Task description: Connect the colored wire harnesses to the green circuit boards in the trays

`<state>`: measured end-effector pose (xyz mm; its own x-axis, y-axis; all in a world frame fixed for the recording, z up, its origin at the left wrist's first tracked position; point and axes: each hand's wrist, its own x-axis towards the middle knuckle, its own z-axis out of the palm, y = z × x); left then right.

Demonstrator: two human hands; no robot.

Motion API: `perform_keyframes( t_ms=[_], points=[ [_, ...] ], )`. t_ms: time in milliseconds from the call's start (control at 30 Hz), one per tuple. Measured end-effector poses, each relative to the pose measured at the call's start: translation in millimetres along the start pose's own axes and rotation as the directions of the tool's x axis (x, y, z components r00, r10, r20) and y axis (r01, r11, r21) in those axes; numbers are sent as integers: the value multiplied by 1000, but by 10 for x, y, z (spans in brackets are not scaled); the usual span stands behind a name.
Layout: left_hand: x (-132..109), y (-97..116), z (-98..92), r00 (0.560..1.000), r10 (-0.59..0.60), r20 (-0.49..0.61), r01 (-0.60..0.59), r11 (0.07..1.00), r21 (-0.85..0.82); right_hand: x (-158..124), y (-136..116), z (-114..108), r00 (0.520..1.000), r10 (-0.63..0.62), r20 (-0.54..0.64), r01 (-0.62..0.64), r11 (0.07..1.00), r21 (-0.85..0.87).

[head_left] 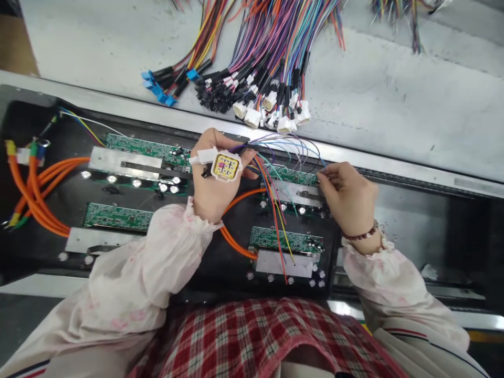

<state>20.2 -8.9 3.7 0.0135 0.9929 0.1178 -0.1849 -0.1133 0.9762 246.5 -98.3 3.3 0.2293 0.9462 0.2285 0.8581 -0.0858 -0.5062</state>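
My left hand (pixel 218 173) is closed around a wire harness near its white multi-pin connector (pixel 226 166), whose yellow face points up at me. Loose coloured wires (pixel 277 210) fan out from that grip; red, yellow and teal ones hang down over the lower right circuit board (pixel 285 239). To the right, my right hand (pixel 348 197) pinches the ends of thin blue and dark wires that arch across from the left hand. Below these wires lies the upper right circuit board (pixel 291 176) with its metal plate.
A black housing (pixel 212 273) holds several green boards, including one at upper left (pixel 145 147). Thick orange cables (pixel 43 194) loop at its left end. Behind it, on a pale surface, lie bundles of wire harnesses (pixel 271 63) with white, black and blue connectors.
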Motion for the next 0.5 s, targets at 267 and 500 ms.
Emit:
perform_keyframes(
  t_ms=[267, 500],
  points=[
    [9, -18, -1, 1000, 7, 6, -8, 998, 70, -23, -345, -57, 998, -70, 11, 70, 990, -121],
    [8, -30, 8, 1000, 21, 4, -22, 1000, 16, -16, -559, -133, 949, -224, 223, 258, 956, -138]
  ],
)
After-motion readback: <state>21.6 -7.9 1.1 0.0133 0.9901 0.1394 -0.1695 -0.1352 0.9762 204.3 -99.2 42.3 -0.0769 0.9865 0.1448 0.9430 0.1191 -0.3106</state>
